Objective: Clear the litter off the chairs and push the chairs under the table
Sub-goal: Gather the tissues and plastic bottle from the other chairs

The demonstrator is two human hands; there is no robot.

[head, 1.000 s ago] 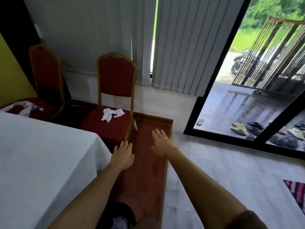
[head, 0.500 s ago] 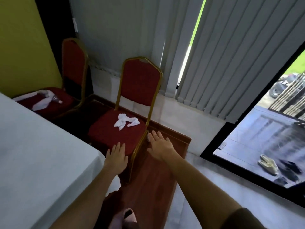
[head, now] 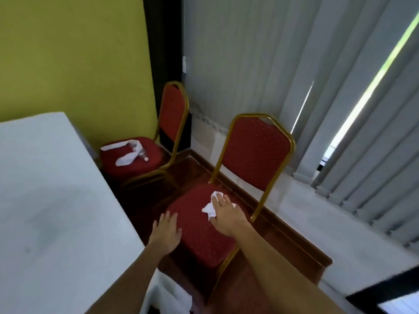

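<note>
A red chair (head: pixel 197 232) with a gold frame stands near me beside the white-clothed table (head: pixel 49 211). A crumpled white tissue (head: pixel 209 208) lies on its seat. My right hand (head: pixel 226 215) lies over the tissue with fingers extended, covering part of it. My left hand (head: pixel 166 231) hovers flat with straight fingers at the seat's near left corner. A second red chair (head: pixel 136 158) stands farther back in the corner, with white paper (head: pixel 127 152) and a small clear bottle (head: pixel 142 154) on its seat.
A yellow wall is behind the far chair and grey vertical blinds (head: pixel 340 109) hang to the right. Both chairs stand on a low brown wooden platform (head: pixel 283 241). A dark door frame (head: pixel 385 288) shows at the lower right.
My view swung left and closer to the near chair. My right hand moved from the seat's front edge onto the tissue. My left hand moved forward to the seat's corner.
</note>
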